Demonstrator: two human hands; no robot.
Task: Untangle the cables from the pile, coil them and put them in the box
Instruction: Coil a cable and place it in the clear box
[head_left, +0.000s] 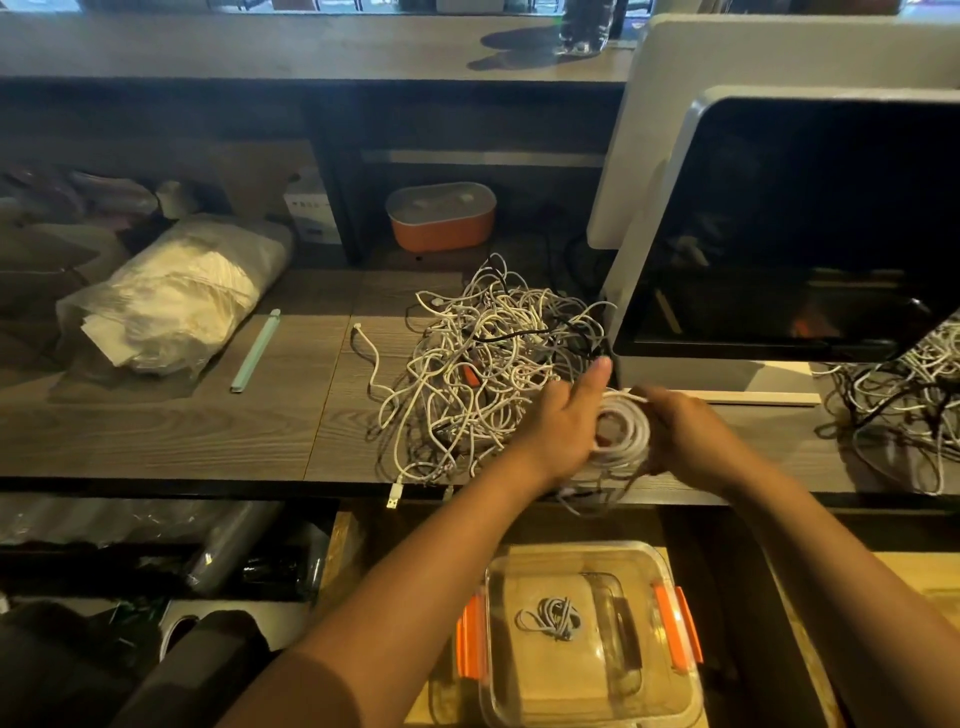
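Observation:
A tangled pile of white and black cables (488, 358) lies on the wooden counter (156, 431). Just right of it, near the counter's front edge, I hold a round coil of white cable (626, 428) between both hands. My left hand (563, 421) grips the coil's left side with its index finger pointing up. My right hand (680, 431) pinches the cable at the coil's upper right. Loose cable hangs below the coil over the counter edge. Lower down stands a clear plastic box (587, 691) with orange clips, and one small coiled cable (556, 618) lies in it.
A dark monitor (810, 223) stands at the right, close behind my hands. An orange lidded container (441, 218) sits at the back, a plastic-wrapped bundle (176, 296) and a pale green strip (257, 351) at the left. More tangled cables (904, 395) lie at the far right.

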